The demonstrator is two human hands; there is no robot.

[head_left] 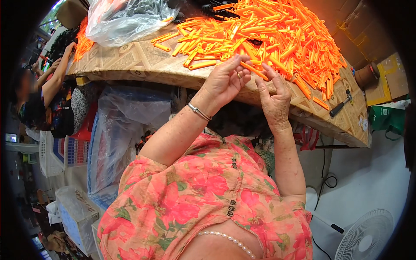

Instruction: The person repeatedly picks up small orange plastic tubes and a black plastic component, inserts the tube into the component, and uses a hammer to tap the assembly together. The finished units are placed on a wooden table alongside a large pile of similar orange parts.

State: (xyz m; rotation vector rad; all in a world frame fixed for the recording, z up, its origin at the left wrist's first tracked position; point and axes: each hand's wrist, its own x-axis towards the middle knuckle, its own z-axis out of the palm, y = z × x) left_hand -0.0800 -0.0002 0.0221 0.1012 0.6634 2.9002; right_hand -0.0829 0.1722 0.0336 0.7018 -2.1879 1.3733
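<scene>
My left hand (229, 81), with a ring and a silver bangle at the wrist, is raised at the table's near edge. Its fingers close on one end of a slim orange plastic piece (254, 70), shaped like a flat handle. The other end of that piece points toward my right hand (276, 96). The right thumb and fingers are curved and spread around this end; no firm grip shows there. Just beyond both hands lies a large heap of similar orange plastic pieces (286, 34), with some loose ones at its near side.
A patterned tabletop (134, 58) curves across the view. At its right lie a small hammer (340, 105) and a brown spool (367, 76). A clear plastic bag (130, 24) sits far left, near another person's arm (56, 78). A white fan (366, 238) stands lower right.
</scene>
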